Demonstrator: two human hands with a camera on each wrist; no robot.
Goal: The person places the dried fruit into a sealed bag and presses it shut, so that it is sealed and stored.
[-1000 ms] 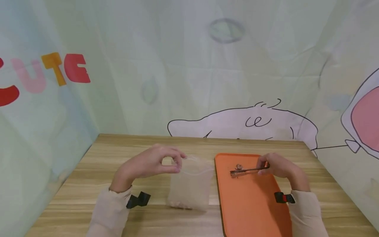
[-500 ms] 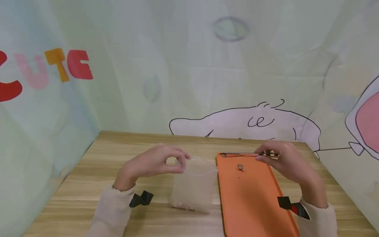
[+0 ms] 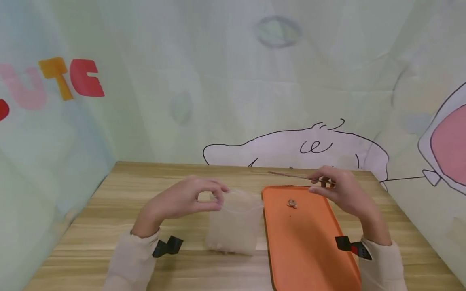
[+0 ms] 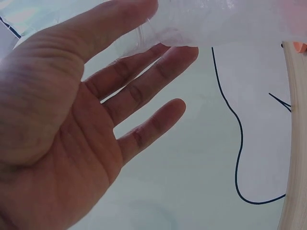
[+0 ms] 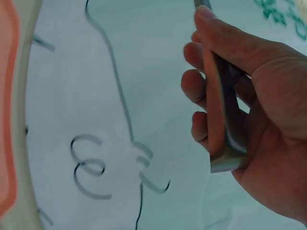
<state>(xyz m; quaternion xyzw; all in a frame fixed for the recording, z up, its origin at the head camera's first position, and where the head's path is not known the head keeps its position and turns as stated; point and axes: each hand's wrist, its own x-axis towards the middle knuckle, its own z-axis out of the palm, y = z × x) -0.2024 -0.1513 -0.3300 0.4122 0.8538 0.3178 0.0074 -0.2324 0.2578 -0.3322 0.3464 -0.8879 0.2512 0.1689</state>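
Note:
A translucent zip bag (image 3: 234,228) stands upright on the table, with some small pale pieces at its bottom. My left hand (image 3: 185,197) pinches its top left rim between thumb and fingers. In the left wrist view the bag's film (image 4: 220,21) hangs at the thumb tip, and the lower fingers are loosely spread. Metal tongs (image 5: 220,115) lie in the grip of my right hand (image 3: 340,189), above the far end of an orange tray (image 3: 309,246). Their tips (image 3: 278,173) point left, beyond the tray's far rim. Small brownish pieces (image 3: 292,203) rest on the tray.
The wooden table (image 3: 164,171) ends at a printed cloth backdrop (image 3: 233,101) behind and on both sides. The tray stands right of the bag, its left rim close beside it. A tiny dark crumb (image 3: 290,216) lies on the tray.
The tongs rose from beside the brownish pieces to beyond the tray's far rim as my right hand lifted away. My left hand stays on the bag; the pieces remain on the tray.

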